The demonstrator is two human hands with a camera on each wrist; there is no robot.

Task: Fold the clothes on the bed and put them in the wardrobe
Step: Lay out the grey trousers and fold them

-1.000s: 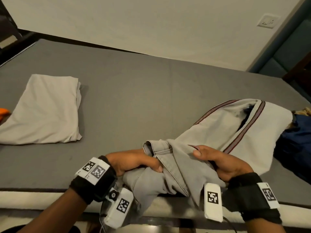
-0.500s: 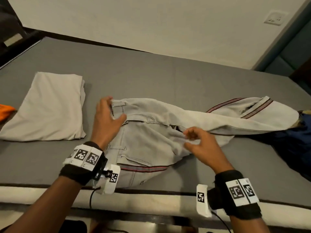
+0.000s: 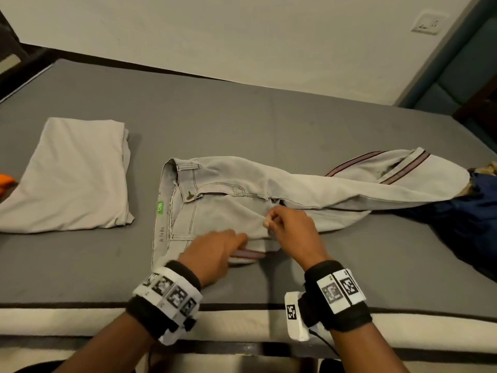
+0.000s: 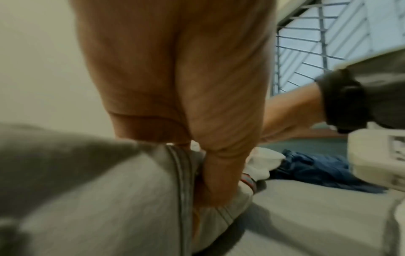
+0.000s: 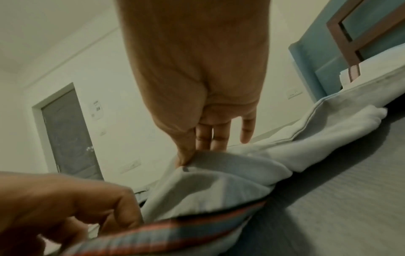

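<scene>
Between both hands' fingers (image 3: 266, 221), grey trousers (image 3: 228, 189) lie pinched.

There is one pair of light grey jeans with a red stripe down the side (image 3: 231, 200), lying on the one big bed with a grey sheet (image 3: 242, 122). There is one folded cream cloth (image 3: 72, 176) on the bed too. One crumpled dark blue piece of clothing (image 3: 462, 224) sits at the far right, and one small bit of orange cloth (image 3: 5, 180) peeks in at the left edge. Two hands can be seen: one left hand (image 3: 215, 254) and one right hand (image 3: 293, 232). Each arm wears one black wrist band, so two bands. One white wall socket (image 3: 427, 22) is on the wall.
</scene>
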